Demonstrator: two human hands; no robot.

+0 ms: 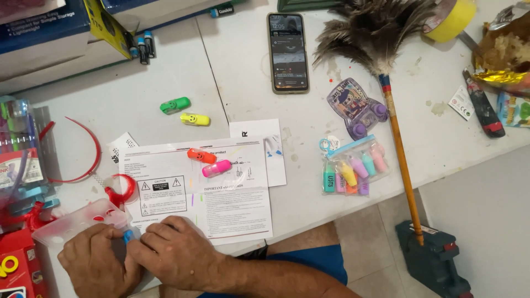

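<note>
Both my hands meet at the table's near edge. My left hand (96,262) and my right hand (174,251) pinch a small blue highlighter (128,236) between them; only its tip shows. They rest beside a clear plastic case (77,221) and on a printed instruction sheet (221,204). On that sheet lie an orange mini highlighter (201,156) and a pink one (216,168). A green one (175,105) and a yellow one (195,119) lie farther back.
A clear pouch of several mini highlighters (353,170) lies to the right, near a feather duster (386,66) with a long wooden handle. A phone (287,52), a purple toy (356,107), a red tape dispenser (121,190) and boxes at the left also crowd the table.
</note>
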